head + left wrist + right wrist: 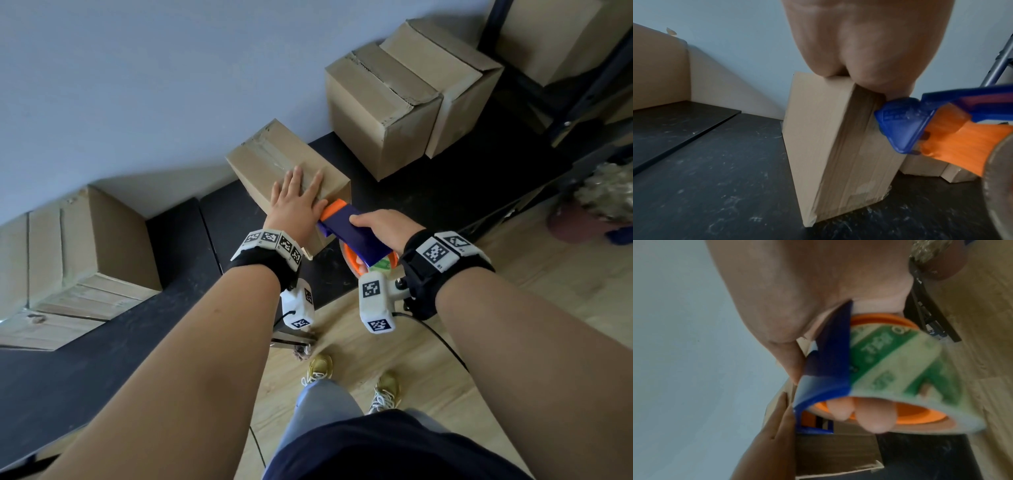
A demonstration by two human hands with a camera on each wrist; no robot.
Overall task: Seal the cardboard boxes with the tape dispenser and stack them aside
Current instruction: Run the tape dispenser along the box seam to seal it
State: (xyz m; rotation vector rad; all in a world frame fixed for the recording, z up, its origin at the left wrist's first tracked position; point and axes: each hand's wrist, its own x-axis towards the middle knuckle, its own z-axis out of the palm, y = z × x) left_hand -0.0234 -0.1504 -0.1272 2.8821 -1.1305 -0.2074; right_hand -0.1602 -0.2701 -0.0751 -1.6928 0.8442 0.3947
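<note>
A small cardboard box (260, 161) (818, 138) stands on the black table (191, 301), with clear tape along its top seam. My left hand (296, 200) lies flat on the box top, fingers straight and spread. My right hand (383, 226) grips the blue and orange tape dispenser (346, 233) (910, 126) (828, 369). The dispenser's orange front end meets the near top edge of the box, beside my left thumb. In the right wrist view my fingertips (875, 415) curl round the tape roll (900, 366) with its green print.
Two taped boxes (383, 106) stand side by side at the table's back right against the wall. A larger box (85, 246) sits at the left. A dark metal rack (548, 96) holds another box at the far right. Wooden floor (496, 274) lies to the right.
</note>
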